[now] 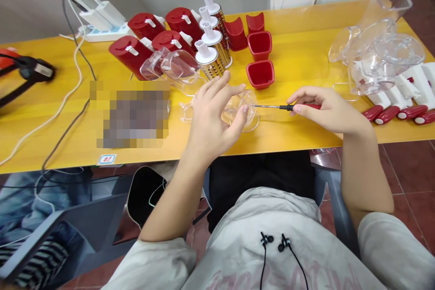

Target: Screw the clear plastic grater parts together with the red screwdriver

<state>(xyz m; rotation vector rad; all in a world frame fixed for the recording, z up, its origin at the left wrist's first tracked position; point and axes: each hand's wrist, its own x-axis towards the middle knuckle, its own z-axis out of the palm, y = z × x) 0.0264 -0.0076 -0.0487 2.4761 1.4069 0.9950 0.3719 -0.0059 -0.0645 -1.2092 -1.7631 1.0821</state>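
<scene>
My left hand [214, 115] rests on a clear plastic housing [240, 112] lying on the yellow table, its thumb against the housing's rim and its fingers spread above it. My right hand [326, 108] grips a small screwdriver [277, 107] with a red handle and black collar. The screwdriver's thin metal shaft points left, and its tip [255, 106] reaches the housing by my left thumb. Part of the housing is hidden behind my left hand. Several red cups [259, 45] stand just beyond it, and a pair of clear pieces [173, 68] lies beyond my left hand.
Red-capped parts [146, 26] and metal grater drums [209, 56] stand at the back. Clear bodies [377, 50] and white-and-red handles [397, 104] crowd the right. Cables and a power strip [102, 29] lie at the back left, and a pixelated patch [132, 115] covers the table.
</scene>
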